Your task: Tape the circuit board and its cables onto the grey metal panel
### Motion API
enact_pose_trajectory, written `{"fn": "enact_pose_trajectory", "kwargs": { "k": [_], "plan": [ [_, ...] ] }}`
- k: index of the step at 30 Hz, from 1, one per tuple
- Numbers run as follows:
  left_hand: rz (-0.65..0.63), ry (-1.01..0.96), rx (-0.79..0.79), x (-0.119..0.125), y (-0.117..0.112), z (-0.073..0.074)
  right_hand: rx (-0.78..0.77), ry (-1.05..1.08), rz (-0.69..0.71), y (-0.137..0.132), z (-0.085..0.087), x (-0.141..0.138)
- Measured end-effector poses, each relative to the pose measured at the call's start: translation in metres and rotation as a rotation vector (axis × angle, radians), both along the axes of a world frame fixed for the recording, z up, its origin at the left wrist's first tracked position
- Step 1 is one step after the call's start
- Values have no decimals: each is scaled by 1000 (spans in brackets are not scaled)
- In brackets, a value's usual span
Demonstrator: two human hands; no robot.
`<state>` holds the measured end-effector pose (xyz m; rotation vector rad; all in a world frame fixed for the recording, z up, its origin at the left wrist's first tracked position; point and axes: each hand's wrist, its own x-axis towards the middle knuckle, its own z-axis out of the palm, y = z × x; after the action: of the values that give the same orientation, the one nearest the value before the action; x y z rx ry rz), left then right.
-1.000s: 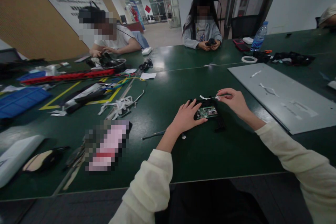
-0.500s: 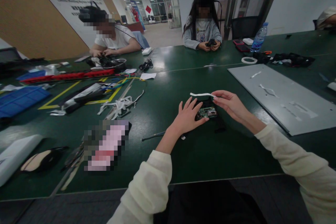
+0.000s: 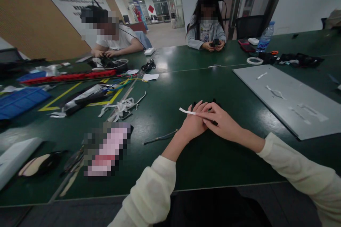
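Right hand [image 3: 223, 123] pinches white strip [image 3: 187, 111], long axis sideways, free end pointing left across left hand [image 3: 194, 123]; that one covers dark device [image 3: 215, 102], grip hidden, can't tell.

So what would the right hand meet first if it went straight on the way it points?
Probably the left hand, in line with the right hand; depth is unclear, so they may be touching.

Narrow white strip [image 3: 187, 111], slightly bent, in right hand [image 3: 223, 123]; black device [image 3: 215, 102] on table [image 3: 170, 94], mostly hidden.
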<state>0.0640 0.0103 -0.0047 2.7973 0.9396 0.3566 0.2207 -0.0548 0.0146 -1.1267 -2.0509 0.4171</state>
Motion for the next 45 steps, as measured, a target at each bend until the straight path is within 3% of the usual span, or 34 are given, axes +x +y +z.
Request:
{"fn": "enact_pose_trajectory", "kwargs": {
  "k": [12, 19, 22, 26, 29, 31, 33, 36, 45],
  "plan": [
    [-17, 28, -67, -1, 6, -4, -19, -54, 41, 6, -9, 11],
    [-31, -2, -31, 3, 7, -4, 2, -49, -10, 12, -1, 18],
    [-20, -6, -13, 5, 5, 0, 26, 17, -254, 26, 5, 60],
    [-21, 18, -25, 6, 5, 3, 40, -146, -823, 37, -8, 177],
    [-26, 19, -29, 5, 5, 3, -105, -287, -1252, 25, -31, 266],
    [-29, 16, -23, 4, 6, 2, -259, -284, -1417, 15, -43, 303],
    [-33, 12, -17, 4, 6, 1, -403, -292, -1456, 9, -50, 320],
    [-35, 7, -19, 4, 6, 0, -507, -286, -1386, 9, -53, 321],
    [-36, 7, -28, 1, 2, 1, -431, -178, -1325, 20, -62, 307]
  ]
}}
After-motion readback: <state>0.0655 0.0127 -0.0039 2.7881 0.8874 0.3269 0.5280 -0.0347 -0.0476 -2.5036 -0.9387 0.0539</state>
